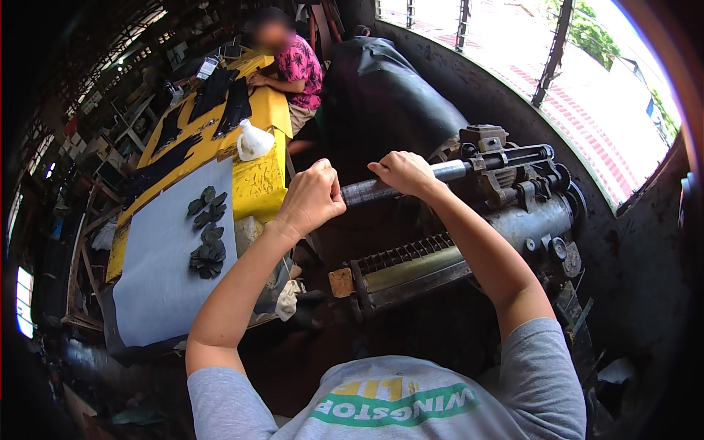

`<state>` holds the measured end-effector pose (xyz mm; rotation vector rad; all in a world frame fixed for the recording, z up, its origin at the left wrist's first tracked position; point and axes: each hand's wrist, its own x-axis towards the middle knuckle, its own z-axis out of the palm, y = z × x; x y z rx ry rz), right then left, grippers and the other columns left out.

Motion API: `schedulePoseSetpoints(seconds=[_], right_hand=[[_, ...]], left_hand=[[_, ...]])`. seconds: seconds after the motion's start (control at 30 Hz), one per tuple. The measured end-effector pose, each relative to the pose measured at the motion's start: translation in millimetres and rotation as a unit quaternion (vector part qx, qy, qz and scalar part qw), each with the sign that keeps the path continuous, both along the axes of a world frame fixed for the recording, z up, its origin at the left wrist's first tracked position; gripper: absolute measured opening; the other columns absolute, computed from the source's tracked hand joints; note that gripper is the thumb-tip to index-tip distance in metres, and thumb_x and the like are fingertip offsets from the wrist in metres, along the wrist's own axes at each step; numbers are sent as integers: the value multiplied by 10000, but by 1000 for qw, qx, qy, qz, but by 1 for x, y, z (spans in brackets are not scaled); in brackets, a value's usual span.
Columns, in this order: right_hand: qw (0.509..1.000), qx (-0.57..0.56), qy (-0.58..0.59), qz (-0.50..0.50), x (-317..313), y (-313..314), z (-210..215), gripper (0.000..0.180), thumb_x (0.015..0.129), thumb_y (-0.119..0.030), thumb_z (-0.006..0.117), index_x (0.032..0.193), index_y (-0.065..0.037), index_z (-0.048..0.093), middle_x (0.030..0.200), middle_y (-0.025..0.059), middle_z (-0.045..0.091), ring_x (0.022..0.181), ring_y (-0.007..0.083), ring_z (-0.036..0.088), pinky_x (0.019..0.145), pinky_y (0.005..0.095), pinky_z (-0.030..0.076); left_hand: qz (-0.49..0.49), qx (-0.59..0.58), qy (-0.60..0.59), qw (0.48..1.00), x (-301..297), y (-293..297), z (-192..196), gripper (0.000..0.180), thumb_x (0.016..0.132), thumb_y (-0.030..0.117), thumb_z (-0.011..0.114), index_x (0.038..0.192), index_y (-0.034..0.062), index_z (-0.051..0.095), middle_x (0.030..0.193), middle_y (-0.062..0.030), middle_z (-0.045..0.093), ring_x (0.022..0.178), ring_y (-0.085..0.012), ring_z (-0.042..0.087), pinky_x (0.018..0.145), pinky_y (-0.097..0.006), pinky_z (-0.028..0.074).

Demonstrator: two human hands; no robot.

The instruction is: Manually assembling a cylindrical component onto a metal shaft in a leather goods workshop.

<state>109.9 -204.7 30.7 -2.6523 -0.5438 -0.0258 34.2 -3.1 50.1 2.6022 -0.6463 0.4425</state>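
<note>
Both my arms reach forward over a dark metal machine (513, 220). My left hand (312, 192) is closed with its fingers pressed together, by the free end of a grey metal cylinder (367, 192). What it pinches, if anything, is hidden. My right hand (403, 174) is curled in front of the same cylinder, its thumb pointing left. The hand covers part of the cylinder, and I cannot make out anything in its fingers. Below the hands lie the machine's ribbed bar and pale roller (411, 270), with a wooden block (341, 282) at the left end.
On the left, a yellow-covered table (257, 192) carries a grey sheet (158, 271), dark cut pieces (208, 249), black strips (213, 95) and a white jug (254, 141). A person (297, 73) sits at its far end. A black-covered bulk (389, 92) stands beneath the window (513, 44).
</note>
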Motion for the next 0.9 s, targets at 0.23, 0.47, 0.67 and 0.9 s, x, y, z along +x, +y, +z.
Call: schedulePoseSetpoints(seconds=[0.23,0.47,0.67,0.9], right_hand=[[1000,-17,-18,-6,4,-2,-2,477,903,-446,522,772,-30,717,782,196,683,800,356,673,769,437,525],[999,-9,-34,12,5,-3,-6,491,913,-440,510,775,-13,711,788,209,679,805,364,668,781,444,518],[1000,-10,-21,11,6,-3,-5,477,908,-431,521,786,-12,714,763,215,673,793,377,664,779,449,516],[1000,-6,-25,15,9,-4,-8,474,907,-432,523,785,-17,715,750,217,668,782,378,664,767,450,517]], left_hand=[[-57,-26,-90,994,2,5,-8,122,651,-3,640,684,-5,523,821,-141,531,687,-304,610,622,-380,517],[-68,-118,-33,990,-2,18,-12,122,650,22,666,681,10,548,824,-104,546,816,-276,587,738,-379,494],[-68,-177,-26,982,-2,22,-21,129,668,30,680,694,18,554,813,-80,539,807,-242,575,730,-348,481],[-57,-267,30,961,-1,25,-28,101,728,53,698,747,13,607,831,-43,567,801,-162,599,740,-291,501]])
